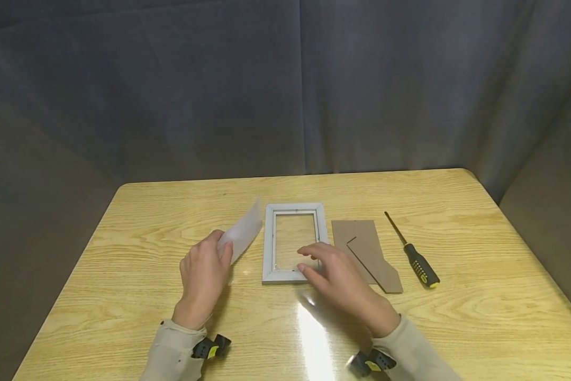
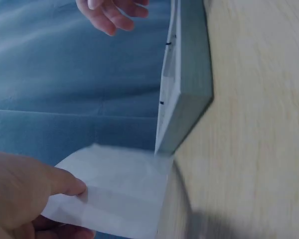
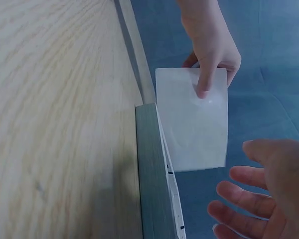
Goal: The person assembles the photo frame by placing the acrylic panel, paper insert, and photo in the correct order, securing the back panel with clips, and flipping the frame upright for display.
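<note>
A white sheet of paper [image 1: 243,233] is pinched by my left hand [image 1: 204,270], thumb on one face and fingers behind, as the left wrist view also shows. The sheet [image 3: 192,122] is tilted up just left of a white picture frame [image 1: 268,243]. That frame lies flat on the table, its opening framing the wood-coloured surface below. Over the frame's lower right part hovers my right hand [image 1: 340,278], fingers spread and slightly bent, holding nothing. Partly behind that hand lies a brown backing board [image 1: 366,238] with its stand flap.
To the right of the backing board a screwdriver [image 1: 420,265] with a black and yellow handle lies with its tip away from me. All of it is on a wooden table [image 1: 147,222], with a dark curtain [image 1: 209,95] behind the far edge.
</note>
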Available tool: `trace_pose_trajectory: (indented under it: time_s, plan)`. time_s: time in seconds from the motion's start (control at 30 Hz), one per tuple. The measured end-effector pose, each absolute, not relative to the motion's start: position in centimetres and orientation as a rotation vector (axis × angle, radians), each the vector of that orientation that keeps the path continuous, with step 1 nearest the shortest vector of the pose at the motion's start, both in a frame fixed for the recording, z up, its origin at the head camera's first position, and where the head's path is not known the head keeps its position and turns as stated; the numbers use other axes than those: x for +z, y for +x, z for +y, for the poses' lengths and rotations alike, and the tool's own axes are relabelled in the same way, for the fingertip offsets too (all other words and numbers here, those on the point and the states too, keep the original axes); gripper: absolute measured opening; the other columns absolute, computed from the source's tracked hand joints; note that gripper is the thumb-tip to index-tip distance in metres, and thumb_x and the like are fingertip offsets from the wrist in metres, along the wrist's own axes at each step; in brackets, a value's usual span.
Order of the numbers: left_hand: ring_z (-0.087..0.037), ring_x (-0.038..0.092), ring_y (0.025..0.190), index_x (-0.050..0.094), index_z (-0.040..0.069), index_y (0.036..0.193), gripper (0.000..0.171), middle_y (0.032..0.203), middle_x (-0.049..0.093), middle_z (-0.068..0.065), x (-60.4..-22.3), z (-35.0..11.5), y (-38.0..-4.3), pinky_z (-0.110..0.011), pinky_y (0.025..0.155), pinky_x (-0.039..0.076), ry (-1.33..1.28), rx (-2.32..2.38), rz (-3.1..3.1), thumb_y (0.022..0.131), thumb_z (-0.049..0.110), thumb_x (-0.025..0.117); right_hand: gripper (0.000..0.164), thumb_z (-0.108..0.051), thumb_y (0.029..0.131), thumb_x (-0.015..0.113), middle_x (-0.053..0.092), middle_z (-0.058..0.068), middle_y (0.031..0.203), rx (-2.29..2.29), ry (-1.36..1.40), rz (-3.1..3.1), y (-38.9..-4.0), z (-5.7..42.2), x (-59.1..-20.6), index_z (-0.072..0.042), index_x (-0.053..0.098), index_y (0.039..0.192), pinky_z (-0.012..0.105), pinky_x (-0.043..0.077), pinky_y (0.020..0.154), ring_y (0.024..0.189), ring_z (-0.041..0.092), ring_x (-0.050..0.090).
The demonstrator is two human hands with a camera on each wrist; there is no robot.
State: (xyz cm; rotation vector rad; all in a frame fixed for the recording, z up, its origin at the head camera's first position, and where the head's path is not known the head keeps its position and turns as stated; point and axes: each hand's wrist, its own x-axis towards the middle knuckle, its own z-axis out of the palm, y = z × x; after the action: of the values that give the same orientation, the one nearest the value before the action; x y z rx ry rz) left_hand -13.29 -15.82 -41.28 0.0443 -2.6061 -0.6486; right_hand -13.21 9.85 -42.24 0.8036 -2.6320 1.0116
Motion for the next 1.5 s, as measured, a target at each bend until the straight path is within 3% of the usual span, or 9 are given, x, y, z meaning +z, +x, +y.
trace_pose_trajectory:
  time_s: [0.47, 0.87, 1.1, 1.27, 1.5]
  plan:
    - [-0.028, 0.064, 0.061, 0.070, 0.007, 0.097, 0.021, 0.084, 0.071, -0.014, -40.3, -15.4, -13.1, -0.042, 0.047, 0.043, 0.074, -0.742, -2.527, 0.084, 0.024, 0.067, 0.032, -0.033, 0.090, 0.059, 0.067, 0.002, 0.112, 1.013, 0.765, -2.638, -13.4, 10.3, -42.1, -0.011, 0.067, 0.112, 0.037, 0.044, 0.093, 0.107, 0.018, 0.059]
    - [-0.025, 0.066, 0.083, 0.065, 0.000, 0.101, 0.022, 0.095, 0.069, -0.018, -40.4, -14.8, -13.3, -0.041, 0.069, 0.053, 0.014, -1.049, -2.472, 0.085, 0.016, 0.066, 0.032, -0.034, 0.090, 0.058, 0.066, -0.001, 0.113, 0.987, 0.732, -2.658, -13.4, 10.5, -42.1, -0.013, 0.068, 0.112, 0.038, 0.045, 0.090, 0.107, 0.017, 0.059]
    - [-0.024, 0.063, 0.058, 0.059, 0.002, 0.111, 0.028, 0.084, 0.068, -0.013, -41.2, -13.9, -13.5, -0.032, 0.048, 0.051, 0.040, -1.486, -2.466, 0.086, 0.013, 0.065, 0.032, -0.037, 0.091, 0.057, 0.066, -0.002, 0.114, 0.978, 0.720, -2.667, -13.4, 10.5, -42.2, -0.015, 0.068, 0.112, 0.038, 0.045, 0.091, 0.109, 0.017, 0.058]
    - [-0.031, 0.064, 0.058, 0.053, 0.000, 0.118, 0.034, 0.084, 0.068, -0.017, -41.6, -13.3, -13.6, -0.041, 0.052, 0.052, 0.036, -1.717, -2.446, 0.087, 0.008, 0.063, 0.034, -0.038, 0.091, 0.057, 0.066, -0.002, 0.115, 0.980, 0.728, -2.667, -13.4, 10.5, -42.2, -0.015, 0.068, 0.113, 0.039, 0.044, 0.093, 0.110, 0.018, 0.058]
    - [-0.036, 0.065, 0.064, 0.047, -0.001, 0.123, 0.036, 0.091, 0.068, -0.023, -42.3, -12.9, -13.8, -0.041, 0.058, 0.053, 0.001, -1.946, -2.380, 0.088, -0.001, 0.057, 0.034, -0.037, 0.091, 0.057, 0.066, -0.001, 0.115, 0.990, 0.733, -2.674, -13.4, 10.4, -42.1, -0.013, 0.068, 0.113, 0.039, 0.043, 0.093, 0.110, 0.018, 0.058]
